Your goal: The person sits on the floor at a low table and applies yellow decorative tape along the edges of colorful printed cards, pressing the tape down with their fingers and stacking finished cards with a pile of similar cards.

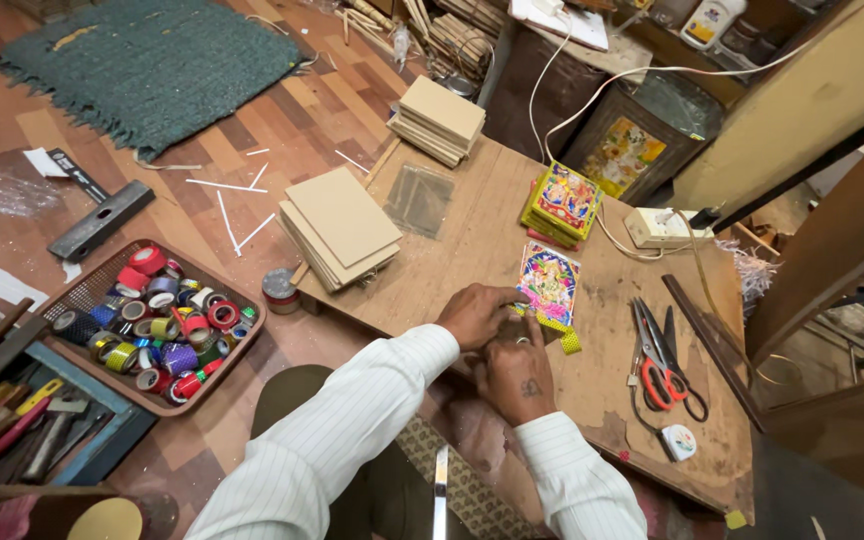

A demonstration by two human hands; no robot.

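Note:
My left hand (474, 313) and my right hand (515, 372) meet at the near edge of a low wooden board (472, 230), both pressed on the lower end of a small colourful picture (549, 283). A strip of yellow patterned tape (571, 342) sticks out beside the picture's bottom corner. My fingers are bent over the picture's edge; what lies under them is hidden. Both sleeves are white with thin stripes.
A stack of similar pictures (563, 202), a clear plastic sleeve (419, 199) and two piles of brown boards (340, 229) (440, 118) lie on the board. Scissors (659, 362) and a tape measure (678, 441) lie right. A basket of tape rolls (157, 322) sits left.

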